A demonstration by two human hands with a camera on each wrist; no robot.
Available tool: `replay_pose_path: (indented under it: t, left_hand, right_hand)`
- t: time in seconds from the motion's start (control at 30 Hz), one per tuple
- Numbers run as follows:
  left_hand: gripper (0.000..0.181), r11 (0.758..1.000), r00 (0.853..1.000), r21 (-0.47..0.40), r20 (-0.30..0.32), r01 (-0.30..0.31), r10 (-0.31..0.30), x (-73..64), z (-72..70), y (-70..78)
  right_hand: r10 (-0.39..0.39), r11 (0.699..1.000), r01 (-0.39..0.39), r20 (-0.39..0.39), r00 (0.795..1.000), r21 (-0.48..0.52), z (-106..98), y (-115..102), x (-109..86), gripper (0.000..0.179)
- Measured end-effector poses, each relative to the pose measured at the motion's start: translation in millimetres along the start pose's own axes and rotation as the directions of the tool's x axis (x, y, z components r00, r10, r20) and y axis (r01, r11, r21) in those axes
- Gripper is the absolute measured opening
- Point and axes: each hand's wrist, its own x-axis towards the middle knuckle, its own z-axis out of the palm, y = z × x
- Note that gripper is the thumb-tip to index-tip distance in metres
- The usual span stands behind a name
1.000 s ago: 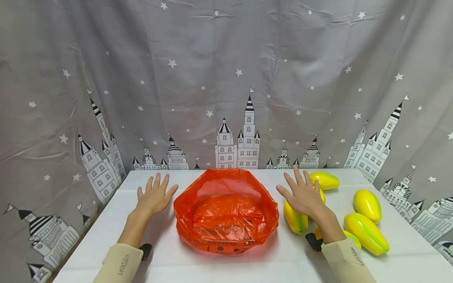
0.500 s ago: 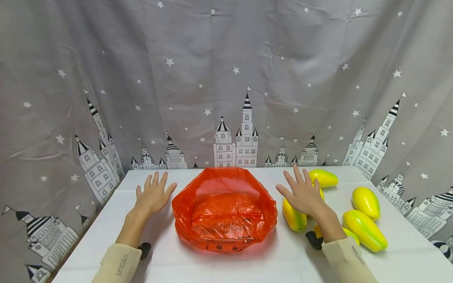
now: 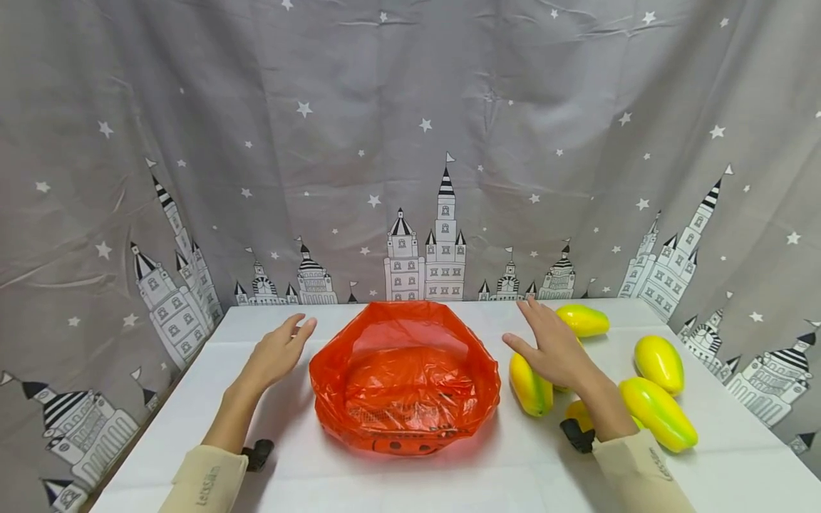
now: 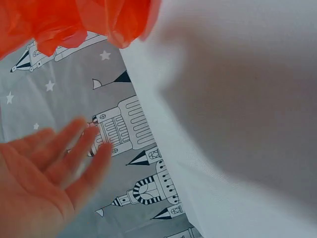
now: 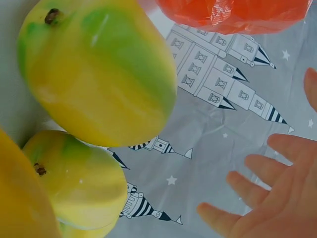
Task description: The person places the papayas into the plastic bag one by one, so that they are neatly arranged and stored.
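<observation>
A red plastic bag (image 3: 410, 385) stands with its mouth spread wide in the middle of the white table. To its left hovers my left hand (image 3: 274, 355), fingers loosely bent and holding nothing; the left wrist view shows that palm (image 4: 34, 188) with fingers apart. On the bag's other side my right hand (image 3: 554, 349) is held over several yellow-green papayas, touching none that I can see. One papaya (image 3: 531, 385) lies between that hand and the bag, and others are partly hidden beneath the hand and forearm. In the right wrist view a papaya (image 5: 99, 74) looms close, beside the straight fingers.
Farther right lie two more papayas, one (image 3: 659, 365) behind the other (image 3: 658, 415), and another papaya (image 3: 582, 320) sits near the back edge. A grey curtain (image 3: 410, 142) printed with castles and stars hangs behind the white table (image 3: 462, 484).
Both hands have turned from palm-down with spread fingers to thumb-up, palms facing inward. The whole scene has shifted slightly left and up in view. The bag and papayas stay put on the table.
</observation>
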Motion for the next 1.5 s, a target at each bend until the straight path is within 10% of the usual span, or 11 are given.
replay_pose_path:
  t: [0.57,1.5]
  left_hand:
    - [0.067,0.911,0.966,-0.411,0.248,0.035,0.075,-9.1,6.2,6.7]
    - [0.048,0.9,0.964,-0.434,0.214,-0.049,0.156,-11.9,9.6,8.9]
  right_hand:
    - [-0.038,0.997,0.039,-0.022,0.999,0.071,0,7,-1.5,0.078]
    - [-0.022,0.994,0.012,0.097,0.995,0.11,13,12,-9.5,0.078]
